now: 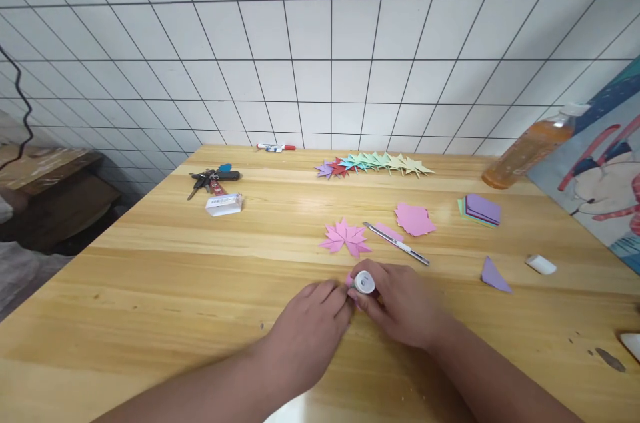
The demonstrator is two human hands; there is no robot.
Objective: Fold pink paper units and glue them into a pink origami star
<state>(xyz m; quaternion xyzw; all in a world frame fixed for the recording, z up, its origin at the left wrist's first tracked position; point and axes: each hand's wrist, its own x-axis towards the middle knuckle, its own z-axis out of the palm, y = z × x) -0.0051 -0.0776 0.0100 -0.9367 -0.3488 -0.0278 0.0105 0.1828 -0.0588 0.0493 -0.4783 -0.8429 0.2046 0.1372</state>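
My right hand [405, 303] is closed around a glue stick [365, 282], its pale round end facing up toward me. Under and beside the stick shows a small piece of pink paper [349, 280], mostly hidden by the hands. The fingers of my left hand [313, 320] are bent together and hold that paper's left side against the table. Just beyond my hands lies a pink paper leaf of pointed pieces [345, 238]. A utility knife [397, 244] rests to its right, partly over a pink paper strip [389, 232].
Pink cut papers [415, 219], stacked coloured paper [481, 208], a purple piece [494, 275] and a small white object [541, 265] lie rightward. Behind are a row of coloured paper leaves [375, 162], a marker [276, 147] and a tilted-looking bottle [530, 146]. Keys [213, 178] and a white box [224, 204] sit left.
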